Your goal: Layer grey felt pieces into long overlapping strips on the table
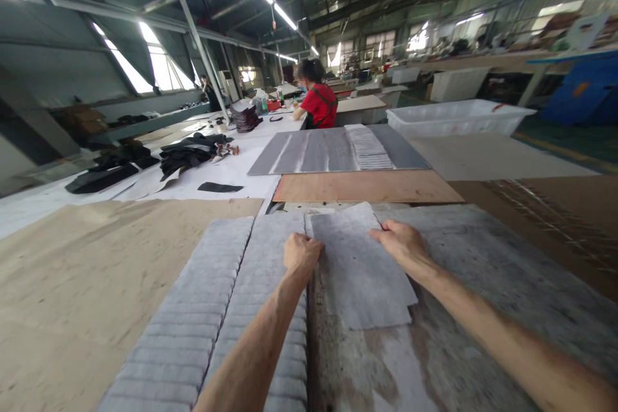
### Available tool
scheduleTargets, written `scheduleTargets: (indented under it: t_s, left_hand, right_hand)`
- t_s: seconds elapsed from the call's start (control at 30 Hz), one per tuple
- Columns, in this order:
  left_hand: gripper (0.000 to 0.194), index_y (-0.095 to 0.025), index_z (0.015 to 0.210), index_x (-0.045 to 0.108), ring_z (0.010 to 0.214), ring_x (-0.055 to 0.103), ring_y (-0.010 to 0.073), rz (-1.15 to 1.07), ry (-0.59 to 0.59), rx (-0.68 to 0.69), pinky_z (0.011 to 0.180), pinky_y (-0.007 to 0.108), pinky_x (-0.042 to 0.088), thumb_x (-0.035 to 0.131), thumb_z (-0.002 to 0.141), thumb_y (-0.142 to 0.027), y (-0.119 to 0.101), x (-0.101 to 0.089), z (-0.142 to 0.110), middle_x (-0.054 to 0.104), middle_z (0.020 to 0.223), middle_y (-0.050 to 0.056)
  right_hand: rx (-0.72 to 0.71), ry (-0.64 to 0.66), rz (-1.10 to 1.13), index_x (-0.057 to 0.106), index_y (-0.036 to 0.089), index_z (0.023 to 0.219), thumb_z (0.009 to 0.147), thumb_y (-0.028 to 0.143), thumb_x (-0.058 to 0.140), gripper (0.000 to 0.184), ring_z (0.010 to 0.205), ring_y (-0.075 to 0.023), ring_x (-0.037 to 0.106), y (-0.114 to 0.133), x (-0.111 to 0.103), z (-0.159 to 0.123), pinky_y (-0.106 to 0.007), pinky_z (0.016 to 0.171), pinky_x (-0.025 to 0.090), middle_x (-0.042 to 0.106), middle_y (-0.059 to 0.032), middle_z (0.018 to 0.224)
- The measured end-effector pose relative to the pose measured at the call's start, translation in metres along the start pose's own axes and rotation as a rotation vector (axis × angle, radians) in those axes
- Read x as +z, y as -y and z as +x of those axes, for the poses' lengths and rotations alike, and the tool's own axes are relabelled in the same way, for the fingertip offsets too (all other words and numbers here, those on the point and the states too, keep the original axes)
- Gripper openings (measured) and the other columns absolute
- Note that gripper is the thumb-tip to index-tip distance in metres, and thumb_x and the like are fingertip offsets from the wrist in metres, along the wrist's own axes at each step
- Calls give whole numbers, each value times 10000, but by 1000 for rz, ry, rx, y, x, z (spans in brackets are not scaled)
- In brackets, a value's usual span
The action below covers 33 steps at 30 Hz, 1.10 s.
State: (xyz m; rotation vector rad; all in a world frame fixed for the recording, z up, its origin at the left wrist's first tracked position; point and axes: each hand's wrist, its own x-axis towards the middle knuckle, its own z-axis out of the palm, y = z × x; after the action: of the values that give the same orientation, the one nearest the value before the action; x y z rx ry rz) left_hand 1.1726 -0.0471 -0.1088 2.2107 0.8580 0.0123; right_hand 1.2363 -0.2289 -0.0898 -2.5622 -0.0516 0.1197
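Note:
A thin grey felt-like sheet point(362, 280) with a notched lower right corner is spread between my hands over a stained board point(463, 270). My right hand point(402, 241) pinches its right edge near the top. At the left edge my left hand point(302, 252) is closed, its fingertips on the sheet's margin; the exact grip is partly hidden. Directly left lie two long rows of overlapping grey pieces, one row point(178, 309) beside the other point(263, 270). My left forearm crosses over the nearer row.
Beyond the board are a bare wooden panel point(367, 187) and a grey board point(309, 151) carrying a fanned row of strips point(371, 148). Dark pieces point(193, 151) lie on the white table. A white tub point(458, 117) stands right. A co-worker in red point(322, 106) sits ahead.

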Motion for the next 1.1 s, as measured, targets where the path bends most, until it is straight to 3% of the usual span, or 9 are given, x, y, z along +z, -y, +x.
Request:
scheduleTargets:
  t_s: [0.4, 0.6, 0.83, 1.1]
  left_hand:
    - [257, -162, 1026, 572, 950, 566, 177, 206, -12, -52, 826, 381, 480, 528, 851, -345, -21, 0, 49, 582, 1064, 67]
    - [249, -172, 1029, 573, 961, 561, 177, 224, -8, -77, 835, 380, 476, 522, 855, -343, -17, 5, 56, 577, 1082, 69]
    - [278, -146, 1036, 565, 935, 571, 179, 206, 1, -102, 808, 383, 487, 538, 845, -347, -19, 0, 58, 584, 1050, 67]
    - [290, -139, 1040, 561, 931, 574, 182, 184, -32, -110, 801, 385, 490, 545, 840, -349, -13, 0, 66, 584, 1042, 65]
  right_hand:
    - [-49, 36, -209, 585, 161, 895, 873, 427, 489, 283, 785, -136, 567, 12, 24, 48, -306, 711, 471, 596, -26, 878]
    - [11, 61, -238, 581, 153, 978, 857, 431, 515, 310, 896, -170, 566, 5, 32, 55, -370, 784, 468, 592, -53, 982]
    - [12, 108, -192, 582, 155, 992, 875, 435, 484, 318, 903, -167, 568, 4, 29, 60, -369, 796, 470, 593, -56, 1006]
    - [21, 120, -177, 583, 156, 988, 861, 457, 498, 337, 899, -171, 570, 3, 40, 63, -372, 795, 465, 597, -53, 982]
